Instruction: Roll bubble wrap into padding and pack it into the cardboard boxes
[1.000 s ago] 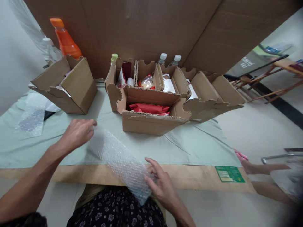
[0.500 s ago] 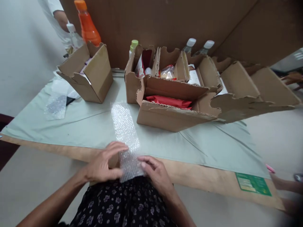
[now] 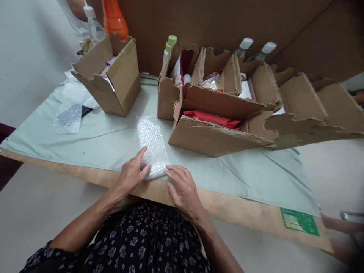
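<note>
A strip of clear bubble wrap (image 3: pixel 155 140) lies on the green cloth, its near end at the table's front edge and looking doubled over. My left hand (image 3: pixel 133 168) rests at the strip's left side, index finger stretched along it and thumb on its surface, the two apart. At the lower right corner, my right hand (image 3: pixel 182 187) touches the wrap with its fingertips, fingers extended and thumb spread away. Whether anything lies inside the fold I cannot tell.
Behind stand cardboard bins, one holding a red packet (image 3: pixel 212 119). A separate cardboard box (image 3: pixel 125 81) is at left, with more bubble wrap (image 3: pixel 68 117) beside it. Bottles, one of them orange (image 3: pixel 115 22), stand at the back. A person's arm shows top left.
The wrap's near end, which hung past the table edge, is now up on the tabletop and folded back. Both hands have moved forward with it. The view has shifted slightly.
</note>
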The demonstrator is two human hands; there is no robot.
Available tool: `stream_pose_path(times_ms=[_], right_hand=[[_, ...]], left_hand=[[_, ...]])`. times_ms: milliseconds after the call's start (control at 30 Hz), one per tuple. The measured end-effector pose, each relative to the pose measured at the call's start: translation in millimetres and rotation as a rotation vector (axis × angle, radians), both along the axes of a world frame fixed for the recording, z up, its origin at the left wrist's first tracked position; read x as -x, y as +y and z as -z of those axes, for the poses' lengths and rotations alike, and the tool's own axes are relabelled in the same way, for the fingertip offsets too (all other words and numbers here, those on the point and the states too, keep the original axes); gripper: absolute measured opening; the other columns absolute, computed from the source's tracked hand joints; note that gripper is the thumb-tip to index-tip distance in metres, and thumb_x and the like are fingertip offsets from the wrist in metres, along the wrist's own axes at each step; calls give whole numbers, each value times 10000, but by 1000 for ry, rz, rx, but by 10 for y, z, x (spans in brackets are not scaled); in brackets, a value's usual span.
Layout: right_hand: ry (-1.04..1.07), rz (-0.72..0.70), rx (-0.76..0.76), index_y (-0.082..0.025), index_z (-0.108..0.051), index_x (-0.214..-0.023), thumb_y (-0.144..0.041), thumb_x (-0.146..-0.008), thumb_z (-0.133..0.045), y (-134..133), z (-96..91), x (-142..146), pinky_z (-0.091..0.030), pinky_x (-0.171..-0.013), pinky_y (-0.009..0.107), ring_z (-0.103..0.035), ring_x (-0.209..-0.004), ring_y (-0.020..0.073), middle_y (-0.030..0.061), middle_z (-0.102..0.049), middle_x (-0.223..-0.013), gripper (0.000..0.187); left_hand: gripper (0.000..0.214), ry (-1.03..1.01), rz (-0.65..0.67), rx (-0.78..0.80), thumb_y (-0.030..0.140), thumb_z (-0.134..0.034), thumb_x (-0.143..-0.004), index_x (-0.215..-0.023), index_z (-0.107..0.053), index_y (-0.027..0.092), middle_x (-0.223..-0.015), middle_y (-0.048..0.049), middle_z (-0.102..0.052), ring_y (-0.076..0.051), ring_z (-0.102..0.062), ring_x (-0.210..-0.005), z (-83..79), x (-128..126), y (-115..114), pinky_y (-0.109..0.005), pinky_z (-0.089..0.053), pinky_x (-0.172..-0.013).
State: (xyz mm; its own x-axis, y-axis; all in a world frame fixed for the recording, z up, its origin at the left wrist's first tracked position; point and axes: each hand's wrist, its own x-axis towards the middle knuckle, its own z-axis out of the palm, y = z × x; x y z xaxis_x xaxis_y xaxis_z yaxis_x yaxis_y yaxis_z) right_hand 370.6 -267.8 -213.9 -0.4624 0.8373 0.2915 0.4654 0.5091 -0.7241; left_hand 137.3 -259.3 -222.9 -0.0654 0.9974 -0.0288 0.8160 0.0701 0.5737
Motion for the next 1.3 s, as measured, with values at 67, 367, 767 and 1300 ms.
stream_pose_path(times_ms=[67,367,767,1300], right_hand=[[-178,-95,-104,-220,-629,-1347,-63,-900,-544,74,26,56,-498,-1052,523,-523,-1370,307,123,-631,-1447,481],[-356,-100,-290,-186,-690,-1193,-78,-972,-538,267,203,202,-490,-955,443,-617,-1251,284,122,-725,-1310,289],[-112,-145,170,-239,-644,-1307,-311,-964,-676,192,-39,127,-515,-923,406,-696,-1015,229,61,-777,-1146,352],[-132,-24,119,-259,-699,-1265,-238,-992,-580,104,160,66,-547,-851,403,-694,-906,227,60,-791,-1057,299]], left_hand=[[689,40,12,-34,249,-638,-873,-1533,-461,161,-814,-15,-731,-202,-668,-673,18,-20,17,-310,-543,-693],[528,121,54,-451,278,-658,-949,-1442,-518,151,-1256,-173,-656,-300,-655,-1134,51,35,-62,-439,-558,-966],[148,-221,109,-278,150,-568,-924,-1006,-687,183,-916,-51,-775,-196,-720,-809,-55,-57,-403,-323,-571,-727],[156,-218,24,-197,225,-593,-913,-1021,-703,197,-928,-58,-770,-211,-717,-839,-34,-3,-437,-343,-576,-762]])
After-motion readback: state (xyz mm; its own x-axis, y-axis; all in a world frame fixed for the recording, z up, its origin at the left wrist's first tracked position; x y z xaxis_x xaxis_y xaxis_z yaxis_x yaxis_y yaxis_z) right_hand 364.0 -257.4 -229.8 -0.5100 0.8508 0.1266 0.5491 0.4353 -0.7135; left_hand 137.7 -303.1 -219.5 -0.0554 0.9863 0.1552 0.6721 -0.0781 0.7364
